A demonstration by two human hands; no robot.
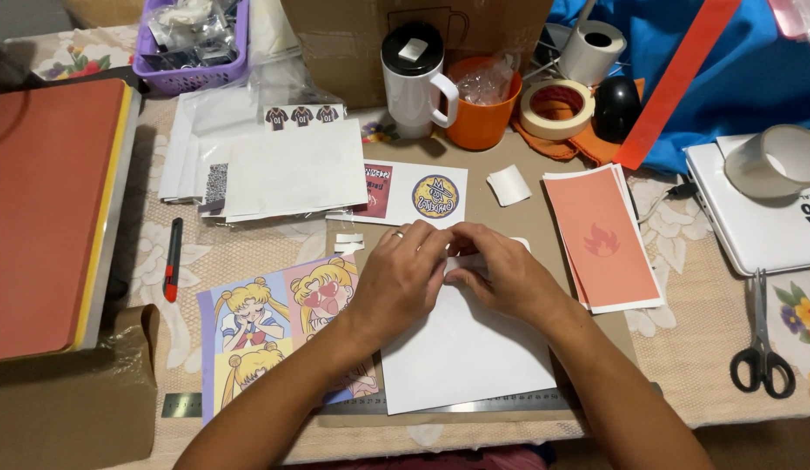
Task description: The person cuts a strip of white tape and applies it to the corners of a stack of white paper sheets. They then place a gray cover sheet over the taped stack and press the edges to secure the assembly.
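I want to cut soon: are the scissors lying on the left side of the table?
No, the scissors lie at the right edge, beside the white laptop.

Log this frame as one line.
left hand: on white sheet, top edge | right hand: same edge, fingertips meet | sheet: on cardboard | cartoon print: left

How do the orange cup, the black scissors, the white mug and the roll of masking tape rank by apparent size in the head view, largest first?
1. white mug
2. orange cup
3. black scissors, long but thin, and nearer the camera, so unsure against the cup
4. roll of masking tape
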